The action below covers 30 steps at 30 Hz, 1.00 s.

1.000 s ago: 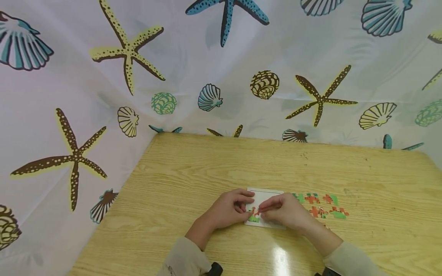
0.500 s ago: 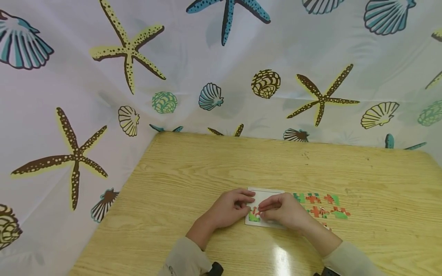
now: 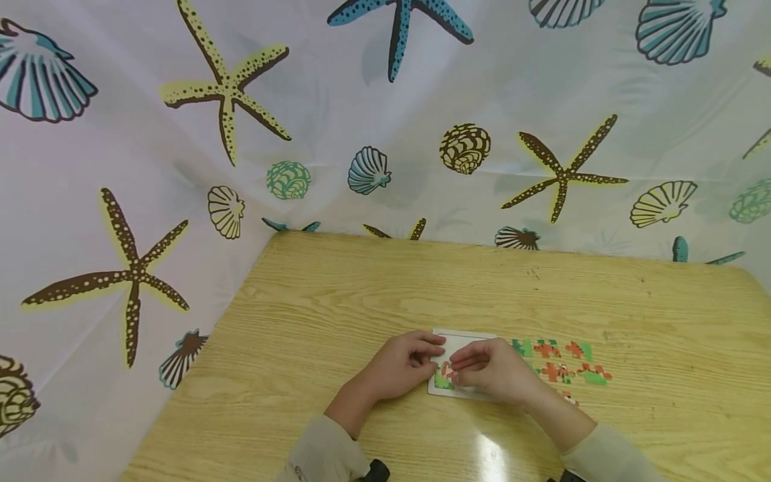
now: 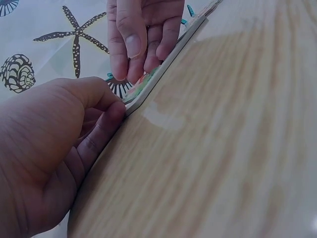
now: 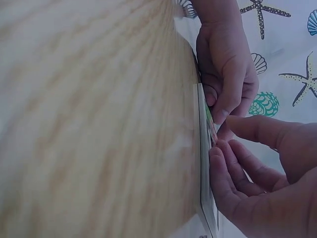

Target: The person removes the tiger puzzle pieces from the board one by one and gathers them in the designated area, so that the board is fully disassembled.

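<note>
A white puzzle tray (image 3: 464, 335) lies on the table, with a green and orange patch of puzzle pieces (image 3: 444, 380) in its near left corner. My left hand (image 3: 400, 365) holds the tray's left side, fingertips over the rim; in the left wrist view, the left hand (image 4: 64, 134) has thumb and finger meeting at the tray's corner (image 4: 143, 96). With curled fingers and thumb, my right hand (image 3: 496, 368) pinches a piece at the patch's right edge. That piece is mostly hidden by the fingers, as the right hand (image 5: 267, 168) also shows in the right wrist view.
Several loose puzzle pieces (image 3: 593, 373), orange and green, lie to the right of the tray, some partly behind the right hand and forearm. The wooden table (image 3: 337, 288) meets a white curtain (image 3: 409, 134) printed with shells and starfish at its back and left.
The right fingers shift slightly over the patch of pieces, and the left thumb has drawn back a little toward the tray's rim. The tray stays in place.
</note>
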{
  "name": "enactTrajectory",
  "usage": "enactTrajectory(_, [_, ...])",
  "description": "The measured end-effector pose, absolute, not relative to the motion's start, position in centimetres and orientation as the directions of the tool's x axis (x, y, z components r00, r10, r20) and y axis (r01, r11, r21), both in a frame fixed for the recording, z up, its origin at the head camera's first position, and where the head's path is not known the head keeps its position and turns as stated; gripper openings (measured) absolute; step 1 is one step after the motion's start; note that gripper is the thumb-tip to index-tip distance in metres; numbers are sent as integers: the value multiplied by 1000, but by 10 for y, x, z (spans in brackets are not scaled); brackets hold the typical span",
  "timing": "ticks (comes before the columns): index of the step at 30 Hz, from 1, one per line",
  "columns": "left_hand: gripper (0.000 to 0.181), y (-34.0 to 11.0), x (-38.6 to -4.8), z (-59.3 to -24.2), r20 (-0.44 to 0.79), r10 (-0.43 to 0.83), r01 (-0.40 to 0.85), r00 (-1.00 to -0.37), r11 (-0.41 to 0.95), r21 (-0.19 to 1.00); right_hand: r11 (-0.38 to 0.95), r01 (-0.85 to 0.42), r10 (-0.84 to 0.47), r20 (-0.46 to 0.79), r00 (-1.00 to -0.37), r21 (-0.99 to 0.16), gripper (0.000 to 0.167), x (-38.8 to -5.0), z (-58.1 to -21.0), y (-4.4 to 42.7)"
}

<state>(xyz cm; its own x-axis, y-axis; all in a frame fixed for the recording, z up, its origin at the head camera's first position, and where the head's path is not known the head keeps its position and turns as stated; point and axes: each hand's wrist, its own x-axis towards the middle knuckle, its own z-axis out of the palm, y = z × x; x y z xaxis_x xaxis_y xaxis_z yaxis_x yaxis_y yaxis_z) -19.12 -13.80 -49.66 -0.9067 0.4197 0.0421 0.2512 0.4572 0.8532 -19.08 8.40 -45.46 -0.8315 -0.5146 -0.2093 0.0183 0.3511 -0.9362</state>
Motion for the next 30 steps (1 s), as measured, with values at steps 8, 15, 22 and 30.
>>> enactTrajectory(8, [25,-139,-189,-492,33,404,235,-914,462,855,386,-17,-497,-192,-846,-923,23,-191,-452,81])
enactTrajectory(15, [24,-137,-189,-492,57,407,259,-912,459,850,398,-11,-472,-194,-860,-917,18,-192,-453,81])
enactTrajectory(22, [24,-137,-189,-492,60,406,261,-912,462,848,399,-25,-449,-171,-877,-917,15,-192,-453,82])
enactTrajectory(30, [24,-137,-190,-496,54,415,259,-908,455,852,376,-44,-477,-152,-866,-926,23,-192,-458,85])
